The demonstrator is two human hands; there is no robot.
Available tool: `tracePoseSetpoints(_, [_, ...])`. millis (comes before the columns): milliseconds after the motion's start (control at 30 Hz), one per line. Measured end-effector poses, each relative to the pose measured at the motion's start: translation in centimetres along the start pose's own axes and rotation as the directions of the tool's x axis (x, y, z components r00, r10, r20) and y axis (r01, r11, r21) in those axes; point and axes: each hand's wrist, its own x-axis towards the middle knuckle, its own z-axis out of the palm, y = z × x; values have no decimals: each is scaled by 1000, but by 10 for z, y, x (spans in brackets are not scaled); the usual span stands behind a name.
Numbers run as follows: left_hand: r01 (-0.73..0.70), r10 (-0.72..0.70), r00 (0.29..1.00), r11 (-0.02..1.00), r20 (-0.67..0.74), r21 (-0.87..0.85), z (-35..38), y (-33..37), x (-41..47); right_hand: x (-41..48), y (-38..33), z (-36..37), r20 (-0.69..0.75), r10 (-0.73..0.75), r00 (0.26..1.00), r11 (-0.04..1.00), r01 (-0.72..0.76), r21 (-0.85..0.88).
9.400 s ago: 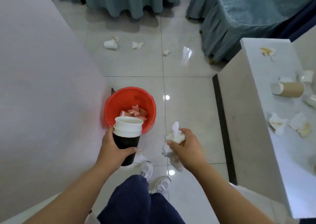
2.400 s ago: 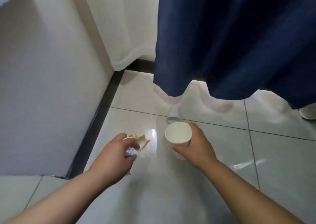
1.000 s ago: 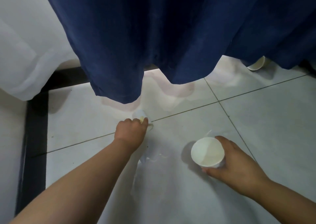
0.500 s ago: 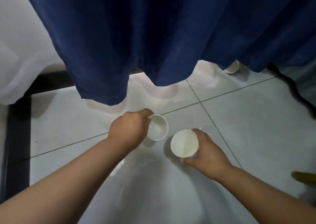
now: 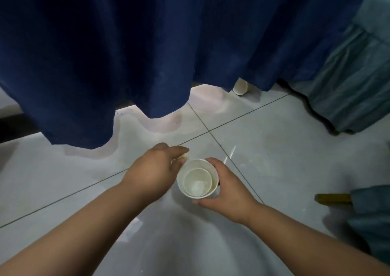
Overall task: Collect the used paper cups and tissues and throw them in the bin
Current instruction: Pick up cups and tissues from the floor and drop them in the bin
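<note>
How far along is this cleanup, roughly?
Done: two paper cups are nested together. In hand: the right hand grips that stack, the left hand beside its rim. Left: another cup lies under the blue curtain, and no bin is in view, so all still need binning.

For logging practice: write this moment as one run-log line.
right hand: holds two nested cups | left hand: beside rim, grip unclear | uncollected: cup at blue curtain hem

Both arms reach forward. The right hand (image 5: 229, 191) wraps round the paper cups (image 5: 197, 178). The left hand (image 5: 154, 170), just beside it, pinches a tissue scrap (image 5: 185, 155).
</note>
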Motion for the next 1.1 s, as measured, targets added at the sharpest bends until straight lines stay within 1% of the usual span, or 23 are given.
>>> tracePoseSetpoints(133, [-35,36,995,999,-91,3,3,3,1,-4,11,-15,-76,40,996,999,-37,33])
tracePoseSetpoints(200, [-43,42,993,999,-114,-6,7,5,3,-6,17,-24,-113,65,991,996,-58,67])
tracePoseSetpoints(367, [-49,51,997,998,-62,31,17,13,11,-3,36,-49,-168,95,981,989,-74,125])
tracePoseSetpoints(467, [-45,47,999,994,-19,97,17,18,21,10,44,-66,-191,112,975,984,-83,155])
tracePoseSetpoints(567, [-45,43,999,986,17,159,15,33,42,26,50,-81,-231,137,963,971,-85,222])
tracePoseSetpoints(667, [-47,41,998,986,40,161,10,66,68,38,56,-100,-281,190,941,943,-95,318])
tracePoseSetpoints(733, [-77,67,996,982,66,174,4,95,85,40,62,-120,-284,237,929,924,-125,362])
tracePoseSetpoints(867, [-156,125,984,953,130,258,-17,155,122,33,74,-170,-311,311,898,894,-165,417])
tracePoseSetpoints(967, [-185,129,974,925,185,333,-36,205,146,21,69,-209,-343,358,868,874,-182,450])
tracePoseSetpoints(1100, [-235,150,954,912,259,337,-48,252,172,17,68,-241,-391,408,825,852,-190,487])
